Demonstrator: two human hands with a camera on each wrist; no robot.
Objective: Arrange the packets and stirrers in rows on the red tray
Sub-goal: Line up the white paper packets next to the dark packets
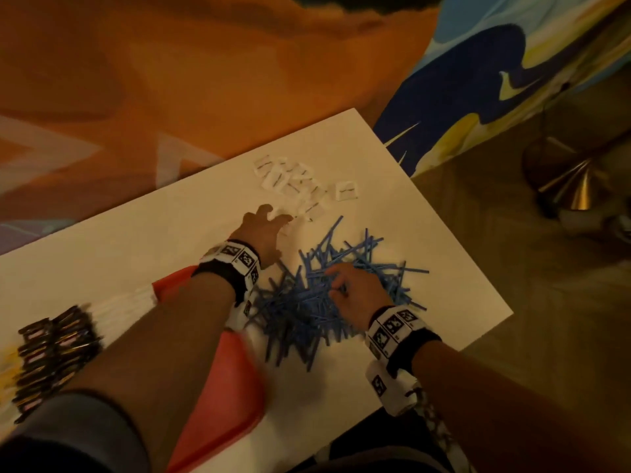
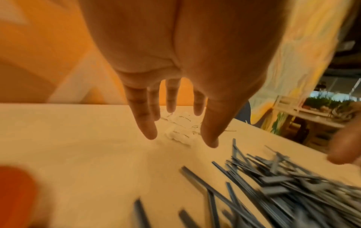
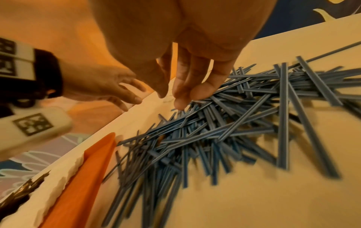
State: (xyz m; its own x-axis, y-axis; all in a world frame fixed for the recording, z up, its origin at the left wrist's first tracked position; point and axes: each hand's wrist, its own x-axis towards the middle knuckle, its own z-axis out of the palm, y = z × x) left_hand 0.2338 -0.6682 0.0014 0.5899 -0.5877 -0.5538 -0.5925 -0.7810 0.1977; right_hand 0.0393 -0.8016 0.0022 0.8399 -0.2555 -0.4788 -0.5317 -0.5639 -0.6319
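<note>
red tray (image 1: 235,377): the left forearm is covering its middle; its near end is running off the bottom edge of the head view, motion-blurred.
white packets (image 1: 300,180): lying beyond the left hand (image 1: 264,230); their print is too small to read.
dark packets (image 1: 51,349): left of the left forearm, blurring, markings unreadable.
blue stirrers (image 3: 224,126): those nearest the right wrist are smearing; whether the right hand (image 3: 187,86) is pinching one cannot be told.

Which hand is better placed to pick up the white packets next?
The left hand: its spread fingers already reach the near edge of the white packets. The right hand sits on the blue stirrers, farther away.
</note>
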